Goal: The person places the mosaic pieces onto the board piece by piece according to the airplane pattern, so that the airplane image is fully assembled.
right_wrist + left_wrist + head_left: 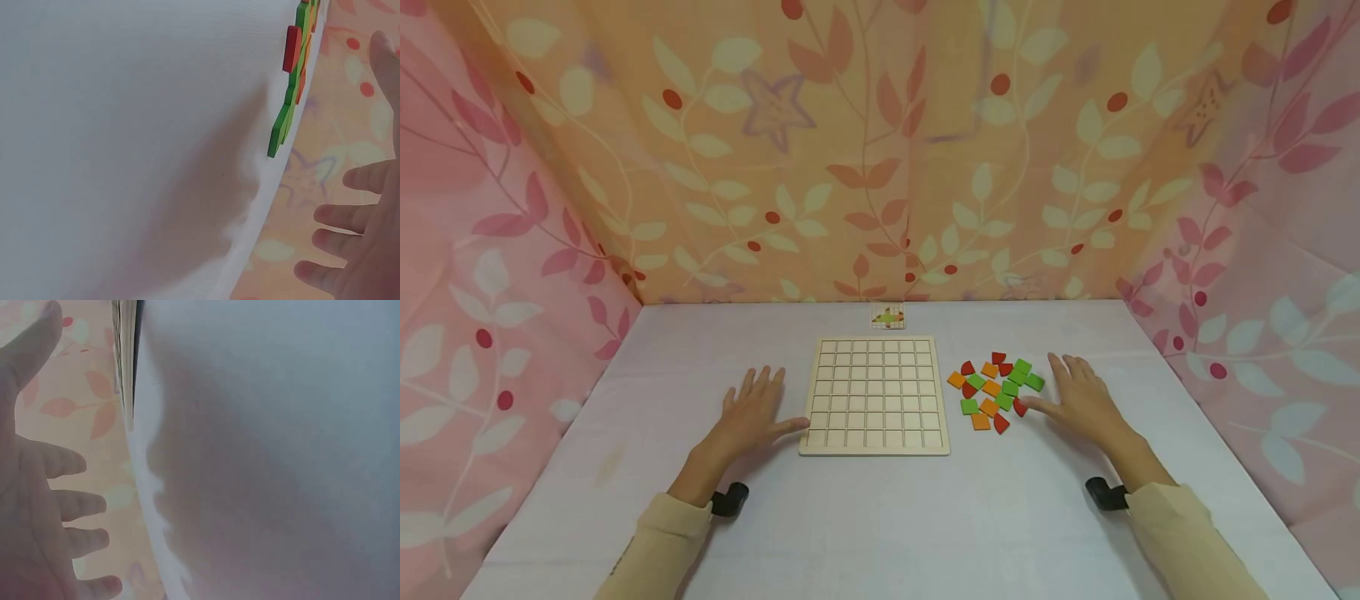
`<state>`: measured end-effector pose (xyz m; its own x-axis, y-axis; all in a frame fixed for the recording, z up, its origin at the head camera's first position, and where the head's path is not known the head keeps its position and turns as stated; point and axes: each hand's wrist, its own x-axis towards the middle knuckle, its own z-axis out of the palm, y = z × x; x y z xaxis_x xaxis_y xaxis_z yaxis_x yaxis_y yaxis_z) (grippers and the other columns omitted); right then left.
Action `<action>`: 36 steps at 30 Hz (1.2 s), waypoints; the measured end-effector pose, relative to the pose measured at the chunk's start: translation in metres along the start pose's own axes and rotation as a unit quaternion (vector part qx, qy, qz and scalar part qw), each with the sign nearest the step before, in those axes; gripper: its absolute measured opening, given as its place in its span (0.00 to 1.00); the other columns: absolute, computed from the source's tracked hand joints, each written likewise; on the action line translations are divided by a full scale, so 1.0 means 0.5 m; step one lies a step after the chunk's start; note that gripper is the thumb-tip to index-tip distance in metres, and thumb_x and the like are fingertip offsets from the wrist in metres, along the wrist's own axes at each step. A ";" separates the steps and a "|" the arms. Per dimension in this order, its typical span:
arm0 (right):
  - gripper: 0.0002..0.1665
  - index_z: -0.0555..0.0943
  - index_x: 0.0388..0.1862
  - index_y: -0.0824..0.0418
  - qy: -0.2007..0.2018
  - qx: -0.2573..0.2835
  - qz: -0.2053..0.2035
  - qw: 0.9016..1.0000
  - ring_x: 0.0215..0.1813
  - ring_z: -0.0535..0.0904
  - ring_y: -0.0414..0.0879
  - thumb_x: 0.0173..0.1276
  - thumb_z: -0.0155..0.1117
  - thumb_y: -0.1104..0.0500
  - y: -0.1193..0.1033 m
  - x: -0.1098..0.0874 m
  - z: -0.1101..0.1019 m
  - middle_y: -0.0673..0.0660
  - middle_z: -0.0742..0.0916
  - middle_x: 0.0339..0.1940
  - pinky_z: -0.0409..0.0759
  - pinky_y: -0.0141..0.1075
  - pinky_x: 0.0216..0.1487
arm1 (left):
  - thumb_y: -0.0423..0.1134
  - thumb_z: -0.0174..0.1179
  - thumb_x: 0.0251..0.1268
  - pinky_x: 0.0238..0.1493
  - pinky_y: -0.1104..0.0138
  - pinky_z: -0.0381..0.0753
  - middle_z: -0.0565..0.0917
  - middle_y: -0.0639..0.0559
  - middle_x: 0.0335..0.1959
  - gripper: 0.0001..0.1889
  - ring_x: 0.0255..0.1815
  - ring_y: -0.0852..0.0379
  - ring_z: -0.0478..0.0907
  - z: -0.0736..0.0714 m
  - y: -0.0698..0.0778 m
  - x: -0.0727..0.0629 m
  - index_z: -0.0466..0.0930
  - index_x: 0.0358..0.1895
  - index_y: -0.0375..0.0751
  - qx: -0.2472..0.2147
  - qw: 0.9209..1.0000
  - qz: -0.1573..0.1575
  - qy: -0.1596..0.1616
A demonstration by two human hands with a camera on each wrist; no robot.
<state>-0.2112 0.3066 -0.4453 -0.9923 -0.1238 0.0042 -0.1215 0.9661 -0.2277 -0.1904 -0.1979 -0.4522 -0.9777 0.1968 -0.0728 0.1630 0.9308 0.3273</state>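
A pale wooden grid board [874, 387] lies flat in the middle of the table in the head view. To its left is my left hand [748, 412], fingers spread and holding nothing, its thumb tip overlapping the board's left edge. Right of the board lies a loose cluster of small tiles: green squares [1011, 388], orange squares [992, 388] and red quarter-round pieces [1002, 423]. My right hand [1086, 400] hovers beside the cluster with spread fingers, the thumb tip close to a red piece [1020, 407]. Both wrist views show the fingers apart and nothing gripped.
Behind the board lies a small card [888, 316] printed with a coloured pattern on a grid. A white cloth [880, 525] covers the table. Floral curtains [880, 150] rise along its back and both sides. A black wrist device [730, 499] sits at each sleeve cuff.
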 end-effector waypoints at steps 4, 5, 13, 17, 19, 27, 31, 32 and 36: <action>0.62 0.53 0.76 0.71 -0.014 0.010 -0.004 1.000 0.73 0.52 0.75 0.60 0.61 0.29 -0.006 0.011 0.003 0.78 0.61 0.72 0.51 0.71 0.70 | 0.65 0.60 0.58 0.68 0.28 0.44 0.49 0.27 0.77 0.54 0.78 0.27 0.41 -0.001 0.004 0.000 0.48 0.76 0.29 -0.007 1.000 0.001 -0.006; 0.62 0.53 0.76 0.70 -0.016 0.013 -0.005 1.000 0.73 0.52 0.75 0.60 0.61 0.29 -0.008 0.014 0.004 0.77 0.61 0.72 0.51 0.71 0.69 | 0.65 0.61 0.58 0.68 0.28 0.45 0.49 0.27 0.77 0.54 0.77 0.27 0.42 -0.001 0.005 0.001 0.48 0.76 0.29 -0.008 1.000 0.002 -0.007; 0.61 0.53 0.77 0.66 -0.038 0.047 0.007 0.998 0.74 0.54 0.74 0.59 0.63 0.30 -0.029 0.038 0.011 0.76 0.61 0.74 0.55 0.71 0.67 | 0.64 0.64 0.55 0.68 0.28 0.47 0.50 0.27 0.76 0.57 0.77 0.27 0.44 0.004 0.009 0.007 0.48 0.76 0.28 -0.024 0.999 0.018 -0.033; 0.60 0.54 0.77 0.65 -0.041 0.060 0.002 0.997 0.73 0.55 0.73 0.59 0.63 0.30 -0.037 0.047 0.016 0.76 0.61 0.73 0.57 0.71 0.67 | 0.64 0.65 0.53 0.68 0.29 0.47 0.50 0.27 0.76 0.58 0.77 0.26 0.44 0.008 0.010 0.010 0.48 0.76 0.29 -0.026 0.998 0.023 -0.043; 0.59 0.55 0.77 0.65 -0.042 0.064 -0.002 0.997 0.73 0.55 0.72 0.59 0.64 0.31 -0.040 0.050 0.017 0.76 0.62 0.73 0.58 0.71 0.67 | 0.64 0.66 0.53 0.69 0.29 0.47 0.50 0.27 0.76 0.58 0.77 0.26 0.44 0.010 0.011 0.011 0.48 0.76 0.29 -0.026 0.998 0.023 -0.048; 0.58 0.57 0.76 0.66 -0.047 0.064 -0.013 0.997 0.73 0.58 0.70 0.59 0.66 0.34 -0.061 0.070 0.026 0.74 0.65 0.72 0.61 0.67 0.68 | 0.63 0.69 0.50 0.70 0.31 0.48 0.51 0.27 0.76 0.59 0.77 0.27 0.45 0.012 0.021 0.015 0.48 0.76 0.29 -0.031 0.997 0.023 -0.066; 0.56 0.59 0.75 0.66 -0.056 0.069 -0.012 0.996 0.73 0.59 0.69 0.60 0.66 0.35 -0.069 0.079 0.027 0.73 0.66 0.71 0.63 0.67 0.67 | 0.62 0.70 0.49 0.72 0.33 0.47 0.51 0.27 0.76 0.60 0.77 0.27 0.44 0.011 0.026 0.013 0.48 0.76 0.29 -0.041 0.996 0.024 -0.077; 0.55 0.60 0.75 0.65 -0.057 0.069 -0.015 0.996 0.72 0.59 0.69 0.60 0.66 0.35 -0.071 0.080 0.027 0.73 0.67 0.71 0.64 0.67 0.67 | 0.62 0.70 0.49 0.72 0.33 0.46 0.51 0.27 0.76 0.60 0.77 0.27 0.44 0.012 0.026 0.013 0.48 0.76 0.30 -0.043 0.996 0.024 -0.080; 0.51 0.63 0.73 0.65 -0.059 0.064 -0.032 0.996 0.71 0.61 0.68 0.62 0.66 0.37 -0.076 0.090 0.030 0.72 0.69 0.70 0.64 0.65 0.68 | 0.62 0.71 0.47 0.74 0.35 0.46 0.51 0.29 0.77 0.60 0.77 0.28 0.44 0.015 0.027 0.012 0.48 0.76 0.31 -0.046 0.995 0.024 -0.091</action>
<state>-0.2507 0.2608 -0.4510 -0.9721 -0.2169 -0.0898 -0.1726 0.9196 -0.3529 -0.1930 -0.1817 -0.4553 -0.9277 0.3005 -0.2215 0.1877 0.8884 0.4190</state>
